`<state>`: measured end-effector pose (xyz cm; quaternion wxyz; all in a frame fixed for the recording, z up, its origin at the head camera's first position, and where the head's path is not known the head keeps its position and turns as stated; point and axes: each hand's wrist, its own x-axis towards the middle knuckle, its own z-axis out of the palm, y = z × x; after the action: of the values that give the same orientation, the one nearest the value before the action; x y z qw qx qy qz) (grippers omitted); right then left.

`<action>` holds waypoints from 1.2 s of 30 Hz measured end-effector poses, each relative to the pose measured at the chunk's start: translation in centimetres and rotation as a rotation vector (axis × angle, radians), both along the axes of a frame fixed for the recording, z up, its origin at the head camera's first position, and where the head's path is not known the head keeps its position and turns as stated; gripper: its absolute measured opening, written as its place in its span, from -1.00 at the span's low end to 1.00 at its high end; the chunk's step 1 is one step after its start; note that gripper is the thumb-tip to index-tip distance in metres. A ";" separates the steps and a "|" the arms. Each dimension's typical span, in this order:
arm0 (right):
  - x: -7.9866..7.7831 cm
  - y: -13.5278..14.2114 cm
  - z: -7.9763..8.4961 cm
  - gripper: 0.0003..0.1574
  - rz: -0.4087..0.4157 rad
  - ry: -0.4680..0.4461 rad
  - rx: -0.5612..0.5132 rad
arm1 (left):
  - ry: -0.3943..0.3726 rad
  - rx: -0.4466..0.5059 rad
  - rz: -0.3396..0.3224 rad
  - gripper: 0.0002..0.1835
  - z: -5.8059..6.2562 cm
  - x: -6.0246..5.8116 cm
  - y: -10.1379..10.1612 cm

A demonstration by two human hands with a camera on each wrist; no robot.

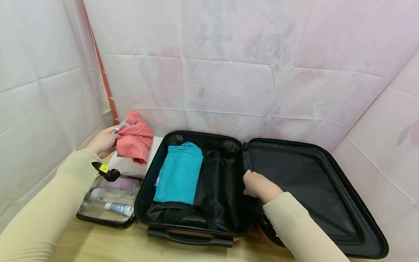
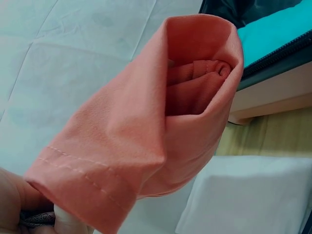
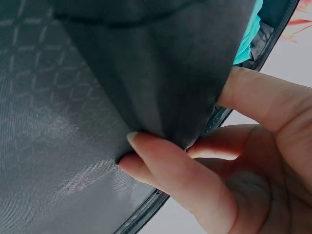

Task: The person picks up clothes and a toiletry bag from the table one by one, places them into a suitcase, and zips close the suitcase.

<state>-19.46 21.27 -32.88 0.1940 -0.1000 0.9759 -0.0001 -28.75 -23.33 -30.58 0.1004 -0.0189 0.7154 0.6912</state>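
Note:
My left hand [image 1: 104, 142] grips a coral folded garment [image 1: 135, 138] at one end, left of the suitcase. The garment [image 2: 131, 117] hangs bunched, with a rolled fold showing inside its opening. A small pale printed item [image 1: 119, 127] sticks out by the fingers. My right hand [image 1: 261, 185] pinches a black fabric flap [image 3: 161, 73] of the lining at the hinge between the suitcase halves. The open black suitcase [image 1: 222, 182] holds a folded teal garment [image 1: 180, 173] on its left side. Its lid [image 1: 304, 189] lies open to the right.
A clear toiletry bag [image 1: 104, 214] with a blue-and-white tube [image 1: 119, 208] and other bottles lies left of the suitcase. Behind it lies white folded cloth [image 1: 127, 165]. White printed sheets [image 1: 229, 87] enclose the wooden table [image 1: 78, 242]. The suitcase handle [image 1: 190, 239] faces the near edge.

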 end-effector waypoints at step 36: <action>-0.3 0.1 -0.2 -0.23 -0.009 -0.029 0.005 | 0.009 0.000 0.010 -0.40 1.6 0.9 0.9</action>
<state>-19.77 21.41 -33.13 0.2086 -0.0954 0.9733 -0.0001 -27.85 -22.46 -28.97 0.0939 -0.0196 0.7158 0.6917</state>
